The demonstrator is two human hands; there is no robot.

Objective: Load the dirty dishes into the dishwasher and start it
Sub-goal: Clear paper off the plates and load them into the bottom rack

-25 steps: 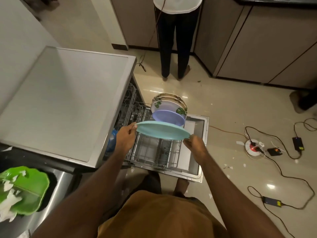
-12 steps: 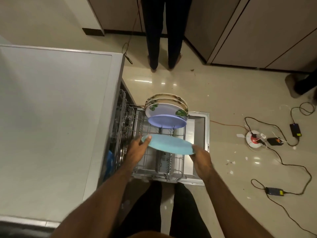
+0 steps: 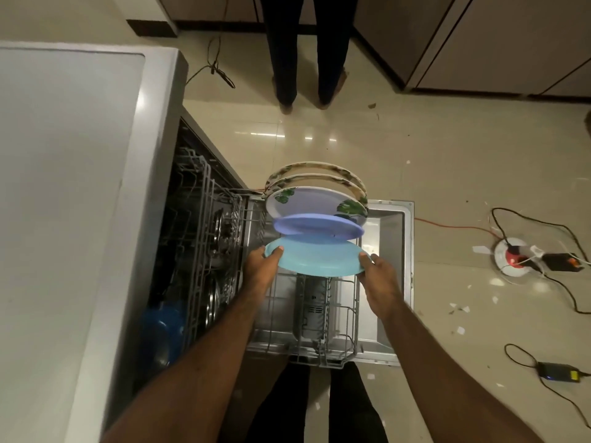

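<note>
Grip: both hands, L [image 3: 263,266] & R [image 3: 379,276], clamp light-blue plate [image 3: 316,259] edges, long axis left-right, tilted.

1. No text, brand, number or sign can be read anywhere in the head view.
2. The plates [image 3: 316,199] in the dishwasher rack [image 3: 307,318] bear only leaf patterns, no lettering.

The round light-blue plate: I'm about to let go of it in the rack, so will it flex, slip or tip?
The round light-blue plate looks like thin matte plastic, so probably light and stiff. Both hands, left and right, pinch only its rim, so a wet edge might slip. Leaning near the purple plate, it would likely tip unless seated between the wire rack tines.
</note>
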